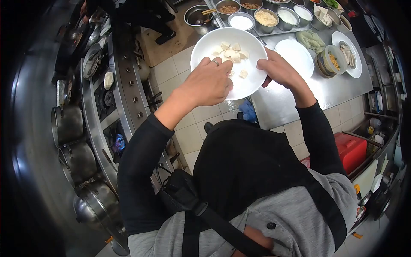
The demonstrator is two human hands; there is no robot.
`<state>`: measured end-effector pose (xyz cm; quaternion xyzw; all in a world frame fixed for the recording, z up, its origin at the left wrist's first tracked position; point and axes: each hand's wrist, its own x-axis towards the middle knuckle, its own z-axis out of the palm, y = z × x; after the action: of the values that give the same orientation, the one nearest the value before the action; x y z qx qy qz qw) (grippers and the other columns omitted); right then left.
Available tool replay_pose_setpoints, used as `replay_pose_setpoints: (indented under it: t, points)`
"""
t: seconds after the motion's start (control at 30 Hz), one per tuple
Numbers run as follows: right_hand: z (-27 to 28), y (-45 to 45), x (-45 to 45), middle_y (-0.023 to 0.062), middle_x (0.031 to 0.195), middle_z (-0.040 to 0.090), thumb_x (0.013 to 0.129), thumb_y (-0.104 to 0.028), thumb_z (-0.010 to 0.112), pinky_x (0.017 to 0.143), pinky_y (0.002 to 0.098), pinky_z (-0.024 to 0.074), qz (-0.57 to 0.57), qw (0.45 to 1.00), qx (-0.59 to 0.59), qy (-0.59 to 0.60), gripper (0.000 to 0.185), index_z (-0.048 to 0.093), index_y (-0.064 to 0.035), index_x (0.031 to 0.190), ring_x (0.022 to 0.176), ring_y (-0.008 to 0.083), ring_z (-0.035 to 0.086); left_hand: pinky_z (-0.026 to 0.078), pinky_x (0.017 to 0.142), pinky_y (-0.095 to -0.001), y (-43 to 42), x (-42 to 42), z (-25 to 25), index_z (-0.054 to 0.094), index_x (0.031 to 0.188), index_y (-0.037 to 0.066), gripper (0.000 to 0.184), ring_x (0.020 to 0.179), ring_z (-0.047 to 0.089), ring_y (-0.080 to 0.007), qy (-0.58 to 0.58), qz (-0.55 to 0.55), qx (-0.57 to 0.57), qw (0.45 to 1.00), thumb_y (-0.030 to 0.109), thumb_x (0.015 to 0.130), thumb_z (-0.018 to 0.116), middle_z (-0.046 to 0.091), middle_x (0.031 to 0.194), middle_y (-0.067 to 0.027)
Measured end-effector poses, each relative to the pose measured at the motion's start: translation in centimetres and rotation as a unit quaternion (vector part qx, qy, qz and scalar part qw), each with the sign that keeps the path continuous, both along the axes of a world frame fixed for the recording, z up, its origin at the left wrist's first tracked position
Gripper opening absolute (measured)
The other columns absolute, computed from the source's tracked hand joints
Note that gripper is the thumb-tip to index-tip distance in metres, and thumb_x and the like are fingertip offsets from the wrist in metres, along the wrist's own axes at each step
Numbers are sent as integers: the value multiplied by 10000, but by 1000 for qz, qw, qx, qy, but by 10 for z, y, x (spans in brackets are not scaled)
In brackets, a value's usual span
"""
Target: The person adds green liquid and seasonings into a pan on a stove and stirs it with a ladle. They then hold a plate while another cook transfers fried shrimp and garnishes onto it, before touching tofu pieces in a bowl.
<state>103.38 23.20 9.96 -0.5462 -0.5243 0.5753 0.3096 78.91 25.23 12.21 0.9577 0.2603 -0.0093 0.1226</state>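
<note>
A shallow white bowl (250, 88) is held up in front of me, its inside facing my view. Several pale cubes (233, 55), which look like tofu, lie in its upper half, with a loose one lower down. My right hand (280, 70) grips the bowl's right rim, thumb on the inside and fingers behind. Over the bowl's lower left is my left hand (209, 81), a ring on one finger. Its fingers are curled in toward the cubes, and the fingertips are mostly hidden, so what they pinch does not show.
At right, a steel table (282, 105) bears a white plate (295, 55), a plastic bag (311, 40), a tub of yellow food (332, 60) and several ingredient bowls (266, 19). A stove with a lit burner (120, 142) stands left. Another person's leg (156, 25) shows behind.
</note>
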Motion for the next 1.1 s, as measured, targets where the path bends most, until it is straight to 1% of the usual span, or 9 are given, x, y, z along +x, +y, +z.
replay_pose_setpoints:
  t: [0.17, 0.27, 0.37, 0.57, 0.77, 0.83, 0.9, 1.0, 1.1]
  points:
    - [-5, 2, -2, 176, 997, 668, 820, -170, 476, 523, 290, 576, 1, 1000, 0, -9, 596, 467, 75, 1363, 683, 199, 686, 355, 871, -370, 4, -16, 22, 777, 850, 113, 207, 965, 513, -249, 45, 17, -47, 998, 241, 826, 616, 534, 977, -69]
    - [-1, 2, -3, 174, 999, 670, 824, -170, 475, 523, 289, 575, 1, 1000, 6, -14, 599, 466, 64, 1375, 684, 195, 687, 348, 906, -372, 2, -24, 54, 780, 925, 94, 348, 971, 512, -251, 75, 30, -48, 996, 402, 802, 677, 542, 970, -70]
    - [-4, 6, -3, 173, 999, 670, 827, -168, 474, 520, 286, 571, 13, 1000, 15, -2, 597, 466, 60, 1379, 687, 191, 687, 347, 925, -375, 0, -26, 30, 775, 1028, 88, 524, 988, 514, -254, -47, -9, -25, 999, 537, 764, 711, 551, 971, -72]
    - [0, 11, -7, 175, 1010, 671, 832, -167, 469, 518, 287, 568, 21, 1000, 13, -18, 591, 469, 61, 1377, 698, 191, 689, 351, 931, -384, -3, -18, 11, 747, 1151, 106, 609, 1007, 518, -263, 58, -4, -51, 997, 583, 777, 692, 556, 1027, -65]
    - [-7, 9, -6, 189, 989, 680, 847, -169, 460, 530, 315, 575, 0, 999, 39, -34, 572, 473, 57, 1372, 687, 207, 689, 350, 926, -397, -10, -33, 35, 760, 954, 119, 409, 1018, 516, -266, -32, -13, -113, 993, 474, 752, 748, 555, 1041, -63]
    - [-6, 8, -7, 191, 950, 683, 853, -171, 456, 535, 327, 573, -9, 998, 48, -47, 565, 471, 62, 1367, 657, 214, 684, 353, 911, -400, -15, -60, 58, 729, 898, 109, 258, 1022, 518, -269, -30, -10, -114, 993, 326, 760, 752, 549, 1046, -71]
    - [-3, 6, -7, 190, 904, 685, 859, -175, 453, 538, 337, 568, -21, 996, 54, -69, 558, 468, 67, 1361, 620, 218, 676, 359, 894, -396, -26, -91, 64, 720, 890, 96, 170, 1019, 521, -274, 98, 87, 10, 991, 208, 762, 717, 546, 1049, -81]
    - [-9, 12, -4, 182, 862, 685, 865, -176, 450, 541, 337, 555, -6, 995, 70, -67, 545, 468, 69, 1351, 580, 213, 664, 366, 888, -397, -28, -119, 51, 715, 1005, 98, 255, 1006, 525, -278, 119, 144, 100, 977, 132, 754, 681, 553, 1063, -84]
    - [-10, 17, -10, 178, 860, 685, 868, -180, 451, 540, 332, 544, -8, 996, 71, -60, 535, 472, 65, 1344, 581, 203, 662, 369, 892, -412, -36, -91, 51, 685, 1169, 120, 434, 1022, 530, -274, -8, 124, 24, 992, 163, 738, 703, 564, 1089, -82]
